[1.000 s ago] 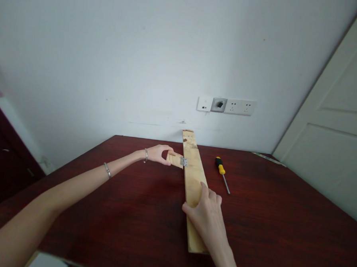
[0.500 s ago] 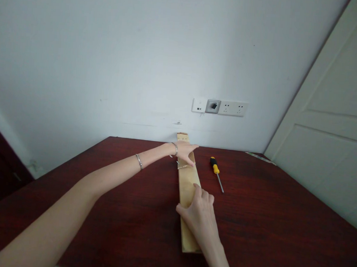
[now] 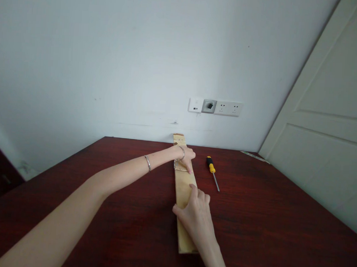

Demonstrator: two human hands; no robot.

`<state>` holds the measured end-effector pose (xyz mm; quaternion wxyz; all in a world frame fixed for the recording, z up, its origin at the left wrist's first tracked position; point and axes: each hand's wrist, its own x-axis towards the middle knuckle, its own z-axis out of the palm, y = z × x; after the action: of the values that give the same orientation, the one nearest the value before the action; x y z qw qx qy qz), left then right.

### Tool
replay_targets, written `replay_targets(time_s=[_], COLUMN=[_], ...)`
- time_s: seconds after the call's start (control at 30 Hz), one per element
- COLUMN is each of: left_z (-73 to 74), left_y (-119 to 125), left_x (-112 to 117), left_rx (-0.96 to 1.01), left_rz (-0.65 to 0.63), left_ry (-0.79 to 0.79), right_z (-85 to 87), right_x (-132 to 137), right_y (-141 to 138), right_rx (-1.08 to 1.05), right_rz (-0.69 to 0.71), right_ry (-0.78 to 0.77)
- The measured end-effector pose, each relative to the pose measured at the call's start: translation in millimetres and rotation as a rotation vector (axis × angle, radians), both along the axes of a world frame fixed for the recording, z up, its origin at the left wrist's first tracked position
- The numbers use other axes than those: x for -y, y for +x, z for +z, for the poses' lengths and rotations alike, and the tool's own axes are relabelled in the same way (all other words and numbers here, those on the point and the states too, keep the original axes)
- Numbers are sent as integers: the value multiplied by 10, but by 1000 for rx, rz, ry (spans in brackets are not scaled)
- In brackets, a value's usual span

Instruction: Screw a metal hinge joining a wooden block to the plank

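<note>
A long pale wooden board (image 3: 184, 185) lies on the dark red table, pointing away from me toward the wall. A seam crosses it near my left hand, with something thin and whitish at its left edge that I cannot make out. My left hand (image 3: 188, 157), arm stretched out, is closed over the board's far part, its fingers curled at the right edge and partly hidden. Nearer to me, my right hand (image 3: 196, 214) grips the board across its width, thumb at the left edge and fingers at the right. A yellow and black screwdriver (image 3: 212, 167) lies right of the board.
The table (image 3: 117, 210) meets a white wall (image 3: 125, 67) that holds sockets and switches (image 3: 227, 108). A flat pale strip (image 3: 255, 156) lies at the table's far right corner. White panelling (image 3: 324, 137) stands along the right side.
My left hand has come slightly nearer along the board, and its spread fingers have curled onto the right edge. My right hand keeps its grip. The view has shifted slightly.
</note>
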<state>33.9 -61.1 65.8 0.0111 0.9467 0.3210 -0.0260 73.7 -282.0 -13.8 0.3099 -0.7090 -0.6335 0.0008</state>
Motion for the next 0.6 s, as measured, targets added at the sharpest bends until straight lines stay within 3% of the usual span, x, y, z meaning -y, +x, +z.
replay_targets(time_s=[0.1,0.23,0.37,0.5,0.6], left_z=[14,68,255,466,516], left_y=[-29,-138,-387,-715,-913], left_x=[30,11,-27,23,73], left_rx=[-2,156,294,403,398], left_rz=[10,-1,-93,-154,-141], left_ry=[-46,-50,-83,-225,-353], right_z=[10,2,-6,4,15], right_x=[11,14,8,6,-3], right_y=[-4,20,71,136,189], right_rx=[-6,-13,-37,-90,-131], right_rz=[6,7,-8,-23,-36], right_ry=[-6,-11,0,-9,-20])
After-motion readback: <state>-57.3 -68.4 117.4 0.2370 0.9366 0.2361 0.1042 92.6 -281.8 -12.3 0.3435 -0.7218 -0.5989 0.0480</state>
